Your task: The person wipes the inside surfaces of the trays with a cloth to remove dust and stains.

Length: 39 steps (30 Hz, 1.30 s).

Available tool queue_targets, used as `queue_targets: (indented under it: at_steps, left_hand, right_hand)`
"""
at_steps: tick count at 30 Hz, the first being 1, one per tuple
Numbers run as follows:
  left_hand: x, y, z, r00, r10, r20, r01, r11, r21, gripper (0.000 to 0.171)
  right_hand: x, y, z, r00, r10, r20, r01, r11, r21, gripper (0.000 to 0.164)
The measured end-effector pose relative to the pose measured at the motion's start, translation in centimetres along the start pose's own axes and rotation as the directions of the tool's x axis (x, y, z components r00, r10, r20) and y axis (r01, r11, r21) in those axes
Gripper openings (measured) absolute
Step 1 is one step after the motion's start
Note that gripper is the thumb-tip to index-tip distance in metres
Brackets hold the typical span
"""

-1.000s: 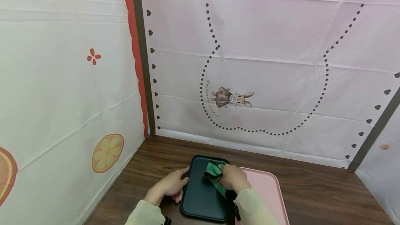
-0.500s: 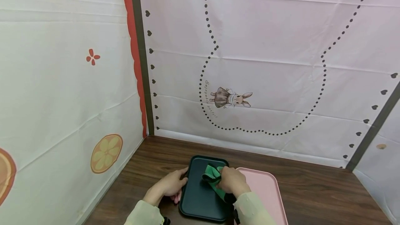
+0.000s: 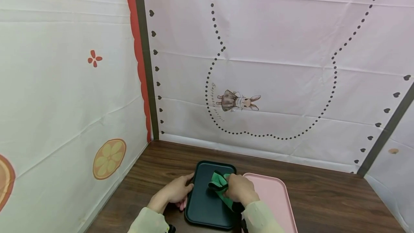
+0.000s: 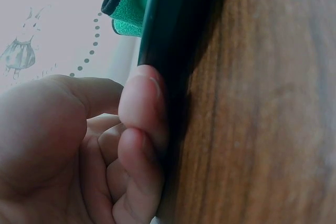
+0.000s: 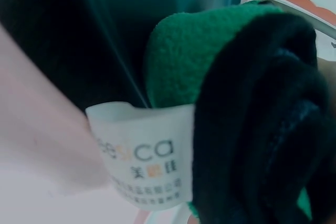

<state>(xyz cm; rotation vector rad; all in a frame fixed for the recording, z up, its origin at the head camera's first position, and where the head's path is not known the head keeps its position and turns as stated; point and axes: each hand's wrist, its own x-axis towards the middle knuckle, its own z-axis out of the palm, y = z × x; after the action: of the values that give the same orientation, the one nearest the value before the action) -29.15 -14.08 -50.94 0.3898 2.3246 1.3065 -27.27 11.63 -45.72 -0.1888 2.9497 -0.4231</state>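
A dark green tray (image 3: 203, 204) with a raised rim lies on the wooden table in the head view. At its left edge my left hand (image 3: 176, 190) holds the rim, and in the left wrist view the fingertips (image 4: 140, 100) press against the tray's side. My right hand (image 3: 240, 188) grips a bunched green cloth (image 3: 218, 181) with black edging over the right half of the tray. Close up in the right wrist view, the folded cloth hangs against the tray, and a white printed label (image 5: 149, 156) sticks out of it. The right fingers are mostly hidden behind the folds.
A pink tray (image 3: 275, 193) lies flat to the right of the green one, partly under my right forearm. White patterned sheets (image 3: 275, 64) rise behind and to the left of the wooden table (image 3: 330, 197).
My right hand and the cloth have shifted slightly toward me over the green tray, and the cloth's folds have changed shape. My left hand stays at the tray's left edge.
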Motion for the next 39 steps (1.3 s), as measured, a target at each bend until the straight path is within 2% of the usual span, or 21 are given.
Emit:
queue_targets:
  at_steps: [14, 27, 39]
  left_hand:
    - [-0.2, 0.2, 0.0, 1.000, 0.009, -0.007, -0.009, 1.000, 0.008, 0.060]
    - [0.1, 0.0, 0.1, 1.000, 0.007, -0.011, -0.007, 1.000, 0.005, 0.060]
    - [0.0, -0.1, -0.1, 1.000, 0.006, 0.011, -0.006, 1.000, -0.014, 0.061]
  right_hand:
    - [-0.8, -0.2, 0.2, 1.000, -0.012, 0.018, 0.012, 1.000, 0.013, 0.057]
    - [-1.4, 0.0, 0.4, 0.999, -0.050, -0.008, 0.050, 0.999, 0.005, 0.063]
    - [-1.8, 0.1, 0.3, 0.997, -0.069, 0.017, 0.069, 0.998, 0.014, 0.065]
